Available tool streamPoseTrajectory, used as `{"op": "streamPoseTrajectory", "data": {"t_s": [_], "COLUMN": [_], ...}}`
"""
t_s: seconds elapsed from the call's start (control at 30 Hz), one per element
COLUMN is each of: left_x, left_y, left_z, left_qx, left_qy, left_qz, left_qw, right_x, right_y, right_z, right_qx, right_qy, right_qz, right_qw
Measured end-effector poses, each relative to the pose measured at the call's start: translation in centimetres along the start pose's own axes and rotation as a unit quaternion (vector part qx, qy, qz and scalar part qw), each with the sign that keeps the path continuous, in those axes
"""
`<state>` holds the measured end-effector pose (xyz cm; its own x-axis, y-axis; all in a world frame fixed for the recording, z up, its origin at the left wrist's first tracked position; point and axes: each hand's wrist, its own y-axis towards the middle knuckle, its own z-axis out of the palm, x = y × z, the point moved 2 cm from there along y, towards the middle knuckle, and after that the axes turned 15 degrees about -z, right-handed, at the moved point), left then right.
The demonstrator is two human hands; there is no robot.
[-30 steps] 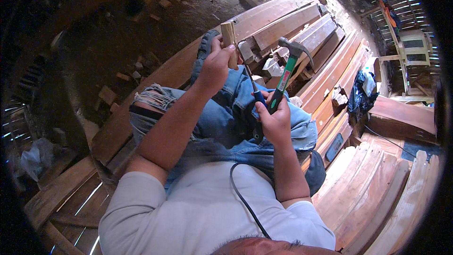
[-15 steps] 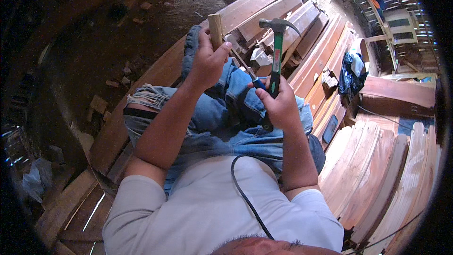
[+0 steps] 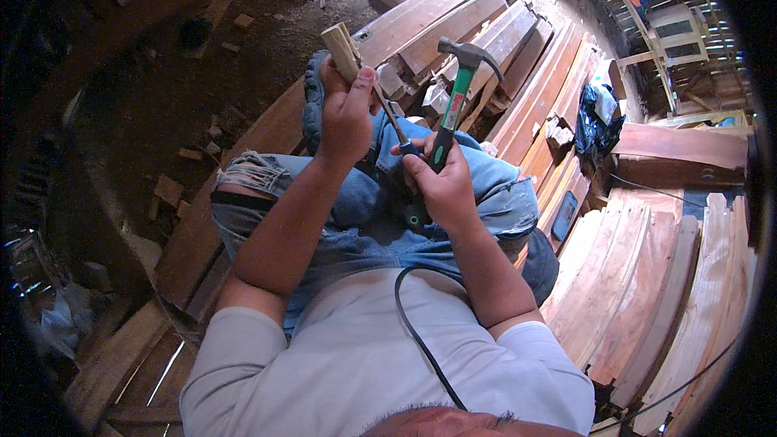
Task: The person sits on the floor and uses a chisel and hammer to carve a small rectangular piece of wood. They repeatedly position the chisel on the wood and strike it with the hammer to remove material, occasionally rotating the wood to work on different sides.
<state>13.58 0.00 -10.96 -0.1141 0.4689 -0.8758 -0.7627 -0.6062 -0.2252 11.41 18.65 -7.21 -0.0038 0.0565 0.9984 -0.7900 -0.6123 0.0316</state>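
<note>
In my left hand (image 3: 346, 121) is a short wooden block (image 3: 341, 50), gripped near my raised foot with its end sticking up past the fingers. My closed right hand (image 3: 445, 188) holds two tools together. One is a claw hammer (image 3: 459, 89) with a green and black handle, its head pointing up and away from me. The other is a blue-handled tool (image 3: 409, 147) with a narrow metal shaft, a chisel or screwdriver. Its shaft slants toward the block beside my left thumb; whether the tip touches the wood I cannot tell.
I sit with folded legs in torn jeans (image 3: 340, 218). Long planks (image 3: 526, 117) and offcuts lie ahead and right, with a black plastic bag (image 3: 597, 125) among them. A phone (image 3: 564, 216) rests on a plank at right. More boards (image 3: 639, 299) stack nearby; wood scraps (image 3: 168, 190) litter the left floor.
My right hand has moved left with the hammer and blue-handled tool, nearer my left hand. The wooden block has tilted left, and the tool's shaft now lies close along it.
</note>
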Motion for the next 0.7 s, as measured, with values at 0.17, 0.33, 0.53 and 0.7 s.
{"op": "streamPoseTrajectory", "data": {"t_s": [0.17, 0.33, 0.53, 0.7], "left_x": [-0.1, -0.6, -0.8, -1.3], "left_y": [-0.6, -0.7, -1.0, -1.2], "left_z": [0.9, 1.1, 1.7, 1.8], "left_qx": [0.018, 0.005, -0.002, 0.02], "left_qy": [-0.015, 0.04, 0.054, 0.009], "left_qz": [0.012, 0.062, 0.09, 0.061], "left_qw": [1.0, 0.997, 0.994, 0.998], "right_x": [0.3, 0.5, -0.6, -0.8], "right_y": [0.7, 0.5, 0.1, 0.3], "right_z": [-1.9, -1.8, -0.6, -1.1], "right_qx": [0.041, 0.021, -0.002, 0.018], "right_qy": [-0.168, 0.026, 0.122, 0.196], "right_qz": [-0.099, -0.037, 0.011, 0.076], "right_qw": [0.98, 0.999, 0.992, 0.978]}}
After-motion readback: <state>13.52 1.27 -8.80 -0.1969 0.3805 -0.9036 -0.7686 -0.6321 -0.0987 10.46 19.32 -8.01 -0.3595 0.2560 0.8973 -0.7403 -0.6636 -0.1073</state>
